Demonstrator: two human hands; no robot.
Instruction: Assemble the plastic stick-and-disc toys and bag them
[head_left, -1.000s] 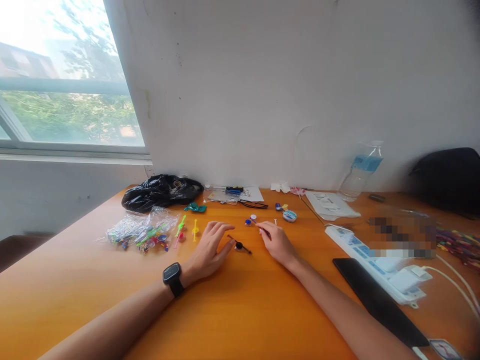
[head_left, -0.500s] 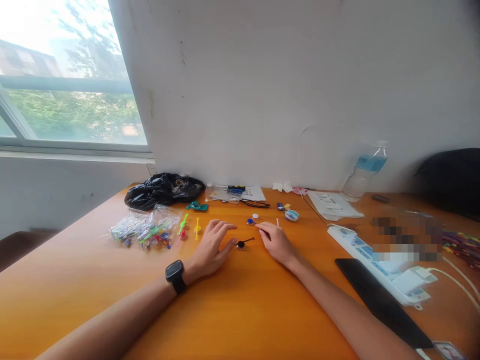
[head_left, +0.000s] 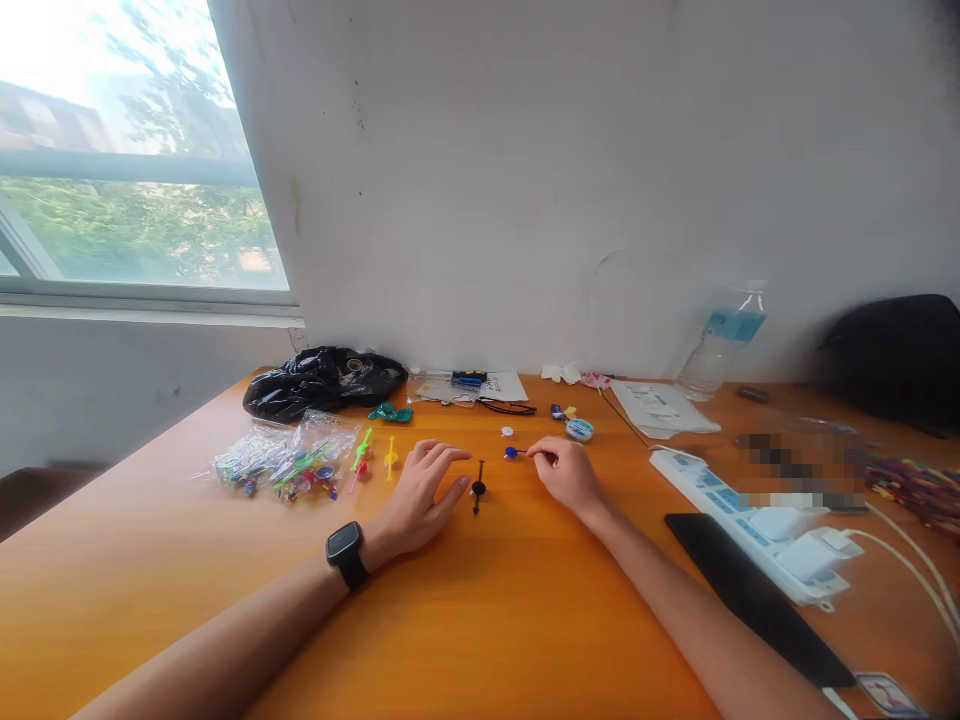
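Observation:
My left hand (head_left: 426, 497), with a watch on its wrist, rests on the table with thumb and fingers apart, holding nothing. Just off its thumb tip lies a black arrow spinner (head_left: 478, 489), its thin arrow running toward and away from me. My right hand (head_left: 568, 475) pinches the end of a blue arrow spinner piece (head_left: 511, 453), whose round middle shows left of the fingers. Behind that piece is a small white disc (head_left: 507, 432). Left of my left hand lie a yellow arrow spinner (head_left: 391, 458), a green one (head_left: 363, 449) and a pinkish-red one (head_left: 361, 471).
A clear bag of small colourful parts (head_left: 289, 462) lies at left, with a black plastic bag (head_left: 322, 383) behind it. At right are a white power strip (head_left: 750, 525), a dark flat slab (head_left: 757, 595) and a plastic bottle (head_left: 720, 345). A round tub (head_left: 579, 430) sits beyond my right hand.
The black spinner's arrow has turned from lying sideways to pointing toward and away from me. My right hand has shifted slightly right with the blue piece. My left hand stays nearly still.

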